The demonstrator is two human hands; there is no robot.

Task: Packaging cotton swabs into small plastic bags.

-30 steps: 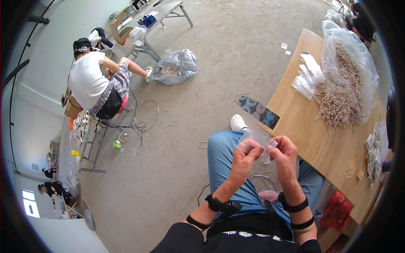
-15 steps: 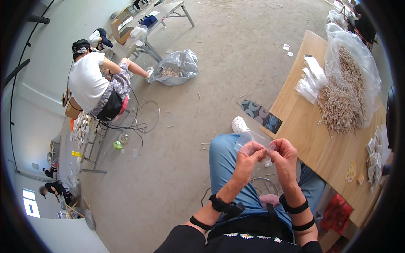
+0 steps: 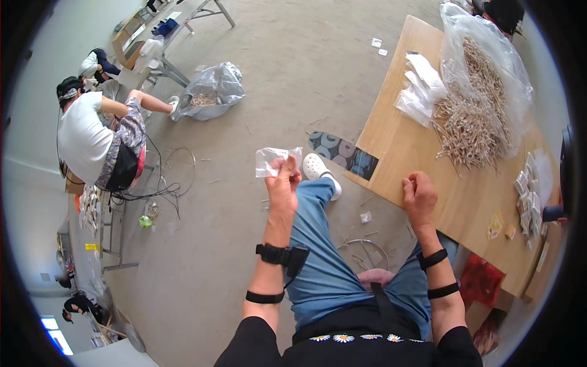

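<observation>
The left hand (image 3: 282,181) pinches a small clear plastic bag (image 3: 267,163) between its fingers, above the floor (image 3: 208,257) and beside a white clog (image 3: 315,166). The right hand (image 3: 420,199) is at the edge of the table (image 3: 388,125), its fingers curled in; whether they hold anything cannot be told. On the table, cotton swabs (image 3: 468,137) spill from a large clear sack (image 3: 516,70).

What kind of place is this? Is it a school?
It looks more like a workshop, maybe for packing: thin sticks lie heaped on a wooden table, small white packets lie there too, and the left hand holds a small clear bag.
</observation>
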